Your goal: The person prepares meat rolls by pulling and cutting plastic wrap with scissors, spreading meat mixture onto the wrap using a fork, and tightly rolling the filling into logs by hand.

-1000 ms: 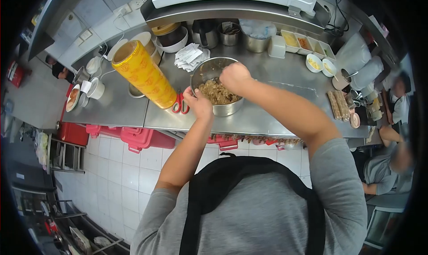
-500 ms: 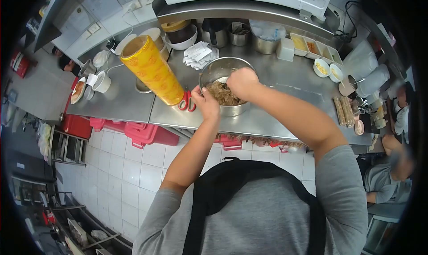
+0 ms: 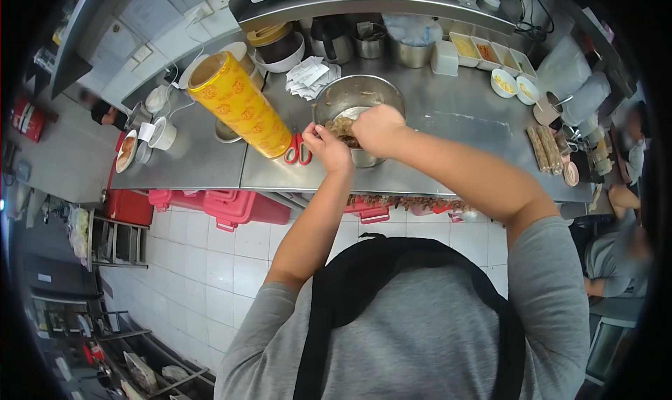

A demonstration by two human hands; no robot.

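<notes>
Toward the near side of the metal bowl [image 3: 360, 87], the right hand [image 3: 378, 130] has been moved; it is closed at 4 o'clock, its content hidden. By the left hand [image 3: 329, 150], the rim is pinched at 8 o'clock. Between both hands, brown mixture [image 3: 341, 129] is seen.

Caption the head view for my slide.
Left hand on the rim of a metal bowl, right hand over the brown mixture inside.

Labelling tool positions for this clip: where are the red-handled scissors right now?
Head view, left of centre: the red-handled scissors lie on the steel counter, between the yellow roll and the left hand.
</notes>
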